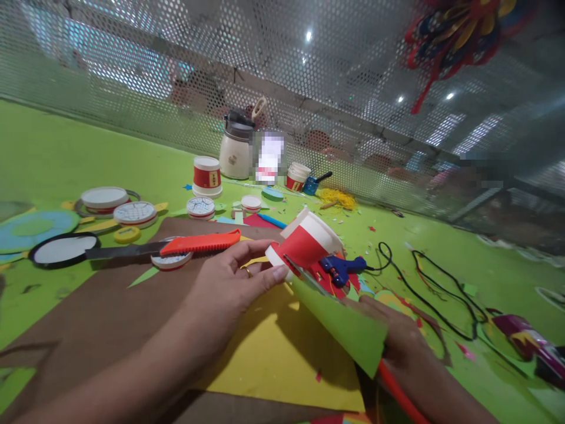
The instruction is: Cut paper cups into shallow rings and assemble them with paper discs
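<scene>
My left hand (241, 277) grips a red-and-white paper cup (304, 244) near its narrow base, thumb on the near side. The cup is tilted, its wide end towards the upper right. My right hand (408, 335) is closed round scissors, whose orange handle (399, 391) shows below the palm. Their metal blades (315, 280) point at the cup's lower side; whether they touch it I cannot tell. A light green sheet (339, 321) slants between my hands, partly covering the right fingers. Below lies a yellow sheet (282, 347) on a brown sheet (101, 330).
Behind the cup lies a blue glue gun (342, 269) with a black cord (435, 288). An orange-handled tool (200, 241) lies left. Paper tubs (206, 176), lids (135, 213), a kettle (236, 150) and paper scraps stand or lie around. Perforated mesh (154, 76) borders the green table.
</scene>
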Tool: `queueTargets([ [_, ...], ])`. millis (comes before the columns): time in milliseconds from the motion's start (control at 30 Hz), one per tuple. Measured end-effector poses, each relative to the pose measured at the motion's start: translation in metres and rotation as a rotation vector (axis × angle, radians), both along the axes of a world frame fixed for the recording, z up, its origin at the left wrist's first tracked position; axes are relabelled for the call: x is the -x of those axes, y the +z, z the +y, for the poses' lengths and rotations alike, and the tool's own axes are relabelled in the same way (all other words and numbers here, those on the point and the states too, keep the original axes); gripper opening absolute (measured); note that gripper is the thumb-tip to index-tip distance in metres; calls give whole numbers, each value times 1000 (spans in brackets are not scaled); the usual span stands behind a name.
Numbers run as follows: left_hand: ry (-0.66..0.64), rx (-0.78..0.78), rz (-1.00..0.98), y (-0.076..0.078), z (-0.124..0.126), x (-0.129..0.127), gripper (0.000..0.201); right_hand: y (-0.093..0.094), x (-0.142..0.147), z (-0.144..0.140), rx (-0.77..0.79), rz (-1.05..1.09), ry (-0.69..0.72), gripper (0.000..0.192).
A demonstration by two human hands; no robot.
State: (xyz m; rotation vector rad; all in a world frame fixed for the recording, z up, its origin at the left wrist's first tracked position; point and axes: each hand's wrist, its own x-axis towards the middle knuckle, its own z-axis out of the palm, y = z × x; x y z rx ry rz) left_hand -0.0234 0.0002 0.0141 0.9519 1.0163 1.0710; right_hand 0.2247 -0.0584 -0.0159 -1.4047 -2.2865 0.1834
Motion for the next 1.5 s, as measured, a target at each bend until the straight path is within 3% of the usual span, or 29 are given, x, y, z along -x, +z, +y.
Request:
queueTargets([
  [100, 4, -27, 6, -2, 1, -2, 42, -1, -2, 0, 108, -7, -6, 34],
  [233, 24, -43, -15, -7, 0, -4, 45, -4, -5, -1, 132, 33, 8, 40],
  [533, 22, -37, -28, -8, 1, -5, 45, -7, -8, 2, 70, 21, 94, 39],
  [767, 56, -44, 2, -8, 1, -5, 46, 3, 4, 1, 122, 28, 11, 35],
  [1067, 48, -34, -31, -9, 2, -8, 49, -8, -7, 2, 33, -46, 42, 50],
  [1267, 31, -42, 24, -14, 3, -5, 48, -13, -11, 1, 15, -67, 52, 49],
  [1500, 45, -1, 35, -7, 1, -5, 43, -19, -16, 3, -104, -112, 77, 54],
])
